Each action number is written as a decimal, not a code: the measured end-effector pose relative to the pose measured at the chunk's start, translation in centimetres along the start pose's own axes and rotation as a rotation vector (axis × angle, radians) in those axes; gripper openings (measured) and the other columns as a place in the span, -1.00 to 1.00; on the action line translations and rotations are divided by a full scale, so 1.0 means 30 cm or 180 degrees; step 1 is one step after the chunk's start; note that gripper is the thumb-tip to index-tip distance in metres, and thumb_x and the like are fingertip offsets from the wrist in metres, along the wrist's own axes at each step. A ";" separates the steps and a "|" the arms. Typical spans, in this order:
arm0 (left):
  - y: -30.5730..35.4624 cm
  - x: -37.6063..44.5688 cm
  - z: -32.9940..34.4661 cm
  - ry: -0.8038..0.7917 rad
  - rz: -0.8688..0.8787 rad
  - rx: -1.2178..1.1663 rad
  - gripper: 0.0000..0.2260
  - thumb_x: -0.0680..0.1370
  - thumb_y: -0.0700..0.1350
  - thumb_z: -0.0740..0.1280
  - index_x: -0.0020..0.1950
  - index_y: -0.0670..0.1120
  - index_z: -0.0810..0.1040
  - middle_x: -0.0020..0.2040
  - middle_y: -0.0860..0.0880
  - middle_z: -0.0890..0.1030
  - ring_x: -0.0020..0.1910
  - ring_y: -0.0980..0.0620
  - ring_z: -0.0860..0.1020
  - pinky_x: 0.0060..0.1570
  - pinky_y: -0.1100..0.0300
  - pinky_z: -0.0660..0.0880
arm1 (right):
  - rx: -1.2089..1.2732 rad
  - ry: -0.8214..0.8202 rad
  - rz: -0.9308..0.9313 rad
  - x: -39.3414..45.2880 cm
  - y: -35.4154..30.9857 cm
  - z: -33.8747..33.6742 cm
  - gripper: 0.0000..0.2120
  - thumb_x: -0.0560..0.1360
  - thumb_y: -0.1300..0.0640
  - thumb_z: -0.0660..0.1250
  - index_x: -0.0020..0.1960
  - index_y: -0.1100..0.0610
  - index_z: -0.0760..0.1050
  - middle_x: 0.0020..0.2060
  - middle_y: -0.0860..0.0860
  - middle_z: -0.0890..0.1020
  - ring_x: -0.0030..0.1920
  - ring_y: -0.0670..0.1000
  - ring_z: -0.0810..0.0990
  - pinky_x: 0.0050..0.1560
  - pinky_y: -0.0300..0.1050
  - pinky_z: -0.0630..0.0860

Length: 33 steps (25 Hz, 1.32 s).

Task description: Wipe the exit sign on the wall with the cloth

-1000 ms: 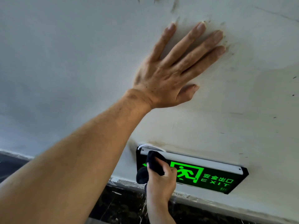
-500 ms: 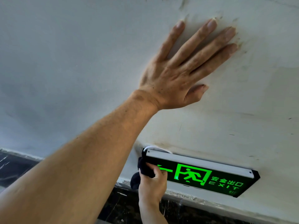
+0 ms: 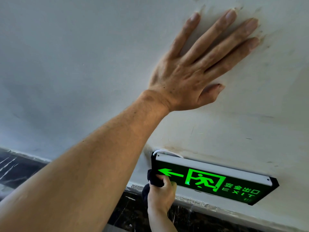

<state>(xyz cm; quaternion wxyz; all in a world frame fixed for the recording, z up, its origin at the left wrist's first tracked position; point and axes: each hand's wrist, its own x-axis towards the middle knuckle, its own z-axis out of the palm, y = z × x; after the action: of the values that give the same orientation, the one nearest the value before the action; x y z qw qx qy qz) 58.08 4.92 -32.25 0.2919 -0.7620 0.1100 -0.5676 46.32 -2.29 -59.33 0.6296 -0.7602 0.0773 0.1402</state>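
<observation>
Black cloth (image 3: 154, 179) was bunched tight in the right hand (image 3: 161, 195) at the exit sign's (image 3: 214, 179) left end, low on the wall (image 3: 66, 64); left hand (image 3: 192, 71) lay flat, holding nothing. I'd sweep rightward with even pressure.

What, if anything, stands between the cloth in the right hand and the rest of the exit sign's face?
Nothing visible does. The right hand holds the dark cloth at the left end of the exit sign, whose lit face is bare. The left hand rests flat on the wall, well above.
</observation>
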 end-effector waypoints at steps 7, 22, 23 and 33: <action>0.001 0.005 -0.017 -0.0051 0.0010 -0.0042 -0.39 0.54 0.15 0.25 0.55 -0.06 0.35 0.50 -0.09 0.47 0.50 -0.20 0.33 0.52 -0.27 0.11 | -0.0148 0.0098 -0.0104 0.032 0.042 -0.067 -0.79 0.31 0.13 0.54 -0.36 -0.10 0.56 -0.19 -0.02 0.44 -0.35 0.04 0.58 -0.37 -0.06 0.52; -0.003 0.002 -0.021 -0.0074 0.0080 0.0243 -0.41 0.61 0.18 0.12 0.58 -0.07 0.33 0.52 -0.10 0.40 0.50 -0.21 0.31 0.47 -0.32 0.17 | 0.0191 0.0558 -0.0142 0.140 0.051 -0.373 -0.73 0.32 0.24 0.53 -0.38 -0.09 0.56 -0.18 -0.03 0.46 -0.43 -0.31 0.55 -0.44 -0.48 0.37; -0.003 0.002 -0.019 -0.0076 0.0087 0.0275 -0.41 0.62 0.19 0.11 0.58 -0.07 0.32 0.53 -0.10 0.37 0.50 -0.21 0.30 0.47 -0.31 0.16 | 0.0191 0.0612 -0.0125 0.149 0.051 -0.393 -0.71 0.33 0.26 0.53 -0.37 -0.10 0.56 -0.18 -0.04 0.46 -0.42 -0.31 0.55 -0.43 -0.48 0.36; -0.009 -0.010 -0.013 -0.0037 0.0140 0.0451 -0.36 0.60 0.19 0.15 0.62 -0.07 0.23 0.56 -0.09 0.26 0.53 -0.21 0.25 0.53 -0.26 0.03 | 0.0442 0.1354 0.0297 0.265 0.085 -0.612 -0.77 0.31 0.21 0.52 -0.29 -0.09 0.57 -0.09 0.03 0.59 -0.10 0.11 0.60 0.01 0.10 0.58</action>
<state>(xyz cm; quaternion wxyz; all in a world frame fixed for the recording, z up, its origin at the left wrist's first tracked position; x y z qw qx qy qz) 57.57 5.16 -32.27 0.3582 -0.7400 0.0846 -0.5630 55.24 -20.29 -61.11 0.6428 -0.7231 0.2528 0.0000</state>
